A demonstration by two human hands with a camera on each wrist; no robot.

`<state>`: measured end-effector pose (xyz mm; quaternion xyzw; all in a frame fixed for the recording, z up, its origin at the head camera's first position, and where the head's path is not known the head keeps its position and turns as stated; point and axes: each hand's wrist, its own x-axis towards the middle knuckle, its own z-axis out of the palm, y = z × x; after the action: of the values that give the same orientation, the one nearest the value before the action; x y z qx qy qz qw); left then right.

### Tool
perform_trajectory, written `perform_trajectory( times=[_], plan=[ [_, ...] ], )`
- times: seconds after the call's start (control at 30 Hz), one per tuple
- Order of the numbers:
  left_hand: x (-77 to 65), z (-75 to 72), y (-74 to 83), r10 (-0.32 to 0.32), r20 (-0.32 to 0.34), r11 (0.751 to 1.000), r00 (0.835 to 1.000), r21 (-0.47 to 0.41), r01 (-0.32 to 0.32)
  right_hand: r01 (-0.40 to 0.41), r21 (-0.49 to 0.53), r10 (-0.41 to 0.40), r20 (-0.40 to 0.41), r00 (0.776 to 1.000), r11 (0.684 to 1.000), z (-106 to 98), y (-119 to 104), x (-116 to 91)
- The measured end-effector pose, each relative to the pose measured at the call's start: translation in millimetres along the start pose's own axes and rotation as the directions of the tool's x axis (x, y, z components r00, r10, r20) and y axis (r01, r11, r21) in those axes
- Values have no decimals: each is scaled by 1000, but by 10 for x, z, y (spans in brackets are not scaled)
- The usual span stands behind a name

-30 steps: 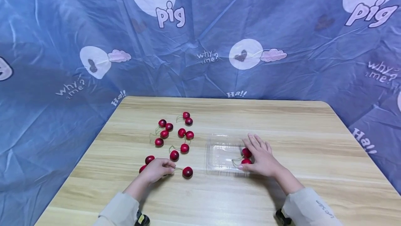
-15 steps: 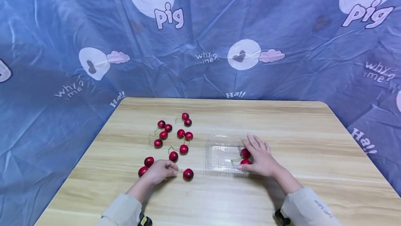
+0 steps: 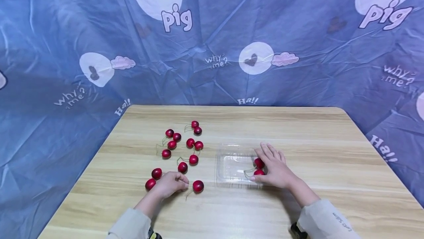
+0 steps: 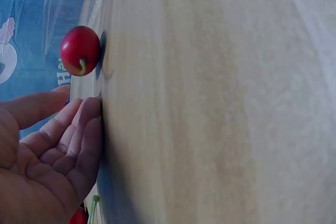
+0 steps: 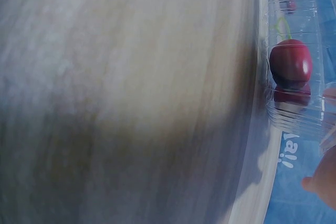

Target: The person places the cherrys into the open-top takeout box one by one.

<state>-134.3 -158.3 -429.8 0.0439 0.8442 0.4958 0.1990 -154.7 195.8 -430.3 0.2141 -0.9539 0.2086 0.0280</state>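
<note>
My left hand point(image 3: 170, 184) is low over the table, fingers loosely bent, just left of a single dark red cherry point(image 3: 198, 186). The cherry's thin stem points toward the near left. In the left wrist view a gap shows between thumb and fingers, and this cherry point(image 4: 80, 51) lies just beyond the fingertips. My right hand point(image 3: 276, 169) rests over the right end of a clear plastic box point(image 3: 218, 165), fingers spread toward its far side and thumb at its near side. Two cherries point(image 3: 259, 163) lie inside, beside the palm; one cherry point(image 5: 291, 62) shows through the wall in the right wrist view.
Several cherries point(image 3: 172, 144) with stems lie scattered on the wooden table point(image 3: 298, 128), left of the box. Two more cherries point(image 3: 156, 173) are right beside my left hand. A blue printed cloth point(image 3: 212, 40) hangs behind the table's far edge.
My left hand has shifted slightly right and come off the single cherry's stem, which has swung from pointing left to pointing toward the near left. The right hand stays on the box.
</note>
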Motion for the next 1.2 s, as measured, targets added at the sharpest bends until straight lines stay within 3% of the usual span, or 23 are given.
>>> perform_trajectory(
  times=[0.33, 0.57, 0.93, 1.1, 1.2],
  plan=[
    [-8, 44, -30, -25, 53, 998, 998, -58, 28, 1, 6, -1, 17, 1000, 1000, 14, 1, 31],
    [81, 81, 17, 12, 63, 995, 998, -95, -6, -3, 18, 3, 22, 1000, 1000, -32, 21, 64],
    [138, 100, 29, 5, 30, 996, 1000, -87, -2, 6, 15, -6, 35, 999, 1000, 11, 32, 79],
    [98, 81, 8, -26, -2, 997, 1000, -79, 26, 4, 10, -4, 37, 999, 1000, 3, 38, 77],
    [50, 60, 5, -58, -28, 998, 998, -27, 58, 5, 5, -5, 38, 999, 1000, -1, 40, 82]
  ],
)
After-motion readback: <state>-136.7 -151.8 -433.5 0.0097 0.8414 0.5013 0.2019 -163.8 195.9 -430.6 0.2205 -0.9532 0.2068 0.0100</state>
